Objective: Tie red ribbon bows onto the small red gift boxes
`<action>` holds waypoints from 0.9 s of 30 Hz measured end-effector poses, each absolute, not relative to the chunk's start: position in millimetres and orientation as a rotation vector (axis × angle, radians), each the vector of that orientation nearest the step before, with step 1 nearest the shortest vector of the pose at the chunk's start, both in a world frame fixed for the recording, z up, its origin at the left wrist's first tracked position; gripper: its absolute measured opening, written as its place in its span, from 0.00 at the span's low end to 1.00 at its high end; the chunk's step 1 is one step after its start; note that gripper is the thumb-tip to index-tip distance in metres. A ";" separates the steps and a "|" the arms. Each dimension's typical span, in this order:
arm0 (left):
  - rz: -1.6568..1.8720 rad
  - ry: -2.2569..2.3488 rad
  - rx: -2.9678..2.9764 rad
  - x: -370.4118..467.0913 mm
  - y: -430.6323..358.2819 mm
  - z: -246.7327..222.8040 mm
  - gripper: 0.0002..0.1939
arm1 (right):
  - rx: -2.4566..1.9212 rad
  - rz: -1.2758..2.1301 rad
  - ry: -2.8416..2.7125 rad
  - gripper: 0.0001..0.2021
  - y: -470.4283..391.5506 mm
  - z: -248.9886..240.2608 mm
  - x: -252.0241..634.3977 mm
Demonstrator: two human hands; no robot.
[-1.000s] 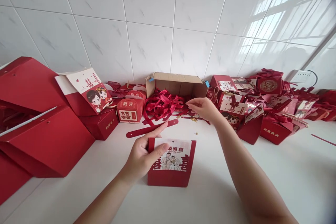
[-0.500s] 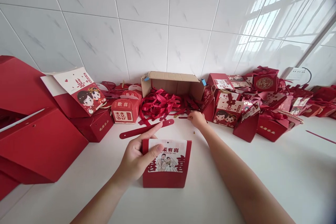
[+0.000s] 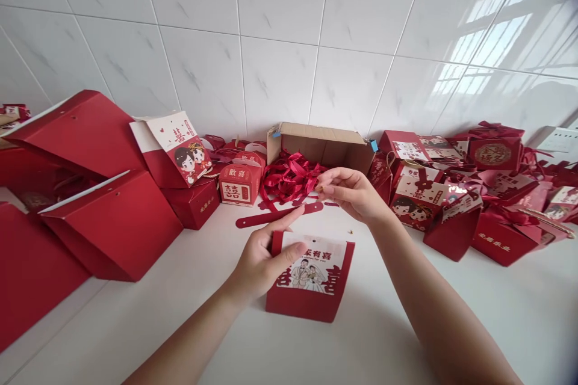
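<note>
In front of me a red gift box (image 3: pixel 307 307) stands upright on the white table, with a printed couple on its pale front panel. My left hand (image 3: pixel 266 258) grips its top left edge, thumb across the front and fingers behind. Beyond the box, my right hand (image 3: pixel 350 192) is raised above the table, its fingertips pinched around a tiny gold-coloured piece (image 3: pixel 320 187) too small to name. Another tiny gold-coloured piece (image 3: pixel 351 231) lies on the table below that hand. Behind my left fingers lies a red strip (image 3: pixel 257 219) with holes at its ends.
At the wall, an open cardboard box (image 3: pixel 325 131) has red ribbons (image 3: pixel 293 175) spilling from its front. Large red boxes (image 3: pixel 121 222) stand at the left, near a small printed box (image 3: pixel 237 183). Several decorated gift boxes (image 3: pixel 456 225) crowd the right side. A tiled wall closes the back.
My right hand has lifted off the table near the ribbons and come back toward me, with a tiny gold-coloured piece between its fingertips. My left hand keeps its hold; the view has turned left.
</note>
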State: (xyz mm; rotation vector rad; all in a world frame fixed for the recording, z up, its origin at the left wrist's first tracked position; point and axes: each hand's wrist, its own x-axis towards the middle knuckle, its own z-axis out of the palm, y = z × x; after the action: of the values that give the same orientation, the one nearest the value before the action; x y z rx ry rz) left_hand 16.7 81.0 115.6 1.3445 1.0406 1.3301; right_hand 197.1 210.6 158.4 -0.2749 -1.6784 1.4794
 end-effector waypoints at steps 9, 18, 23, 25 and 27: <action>1.351 1.089 1.405 15.3 81.1 111.0 0.34 | -0.282 1.322 -1.896 0.05 207.6 164.6 206.5; 1.384 1.063 1.387 18.5 78.4 114.5 0.36 | -0.289 1.253 -2.096 0.03 204.2 165.3 204.1; 1.356 1.104 1.407 16.3 79.2 114.0 0.35 | -0.296 1.231 -2.080 0.03 203.9 164.5 203.3; 1.364 1.098 1.408 15.9 79.5 113.3 0.35 | -0.316 1.223 -2.085 0.03 202.8 165.5 203.8; 1.373 1.077 1.392 16.4 79.4 112.9 0.34 | -0.336 1.214 -2.084 0.04 201.4 166.6 204.3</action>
State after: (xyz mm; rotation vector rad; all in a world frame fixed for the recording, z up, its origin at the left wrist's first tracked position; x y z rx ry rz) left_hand 16.4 79.4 112.9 1.3919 1.0771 1.3732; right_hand 204.3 201.4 166.6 -0.3357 -2.0840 1.2139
